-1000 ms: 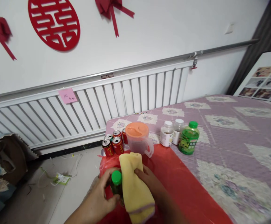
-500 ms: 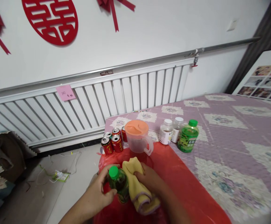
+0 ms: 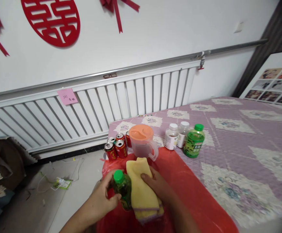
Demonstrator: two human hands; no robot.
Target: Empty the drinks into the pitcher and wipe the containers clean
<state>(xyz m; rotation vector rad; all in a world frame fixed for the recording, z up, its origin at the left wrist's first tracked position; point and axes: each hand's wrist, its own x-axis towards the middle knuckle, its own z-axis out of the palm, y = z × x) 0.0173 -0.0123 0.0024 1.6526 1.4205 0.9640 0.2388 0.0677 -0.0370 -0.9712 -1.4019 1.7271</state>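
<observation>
My left hand (image 3: 104, 195) is wrapped round a dark green bottle (image 3: 124, 191) with a bright green cap, held nearly upright over the red plastic sheet (image 3: 187, 191). In my right hand (image 3: 159, 186) is a folded yellow cloth (image 3: 142, 186) with a purple edge, its thumb on the front and its fingers hidden behind. The cloth lies against the bottle's right side. Just beyond the hands stands a clear plastic pitcher (image 3: 141, 147) with an orange lid.
Several red cans (image 3: 121, 149) stand left of the pitcher. Two white-capped jars (image 3: 171, 137) and a larger green bottle (image 3: 194, 142) stand to the right on the patterned purple tablecloth (image 3: 228, 145). A white radiator (image 3: 128, 97) runs along the wall behind.
The yellow cloth has gone from crumpled to a flatter, broader fold, and its top edge is higher. The bottle has stayed in my left hand with little movement.
</observation>
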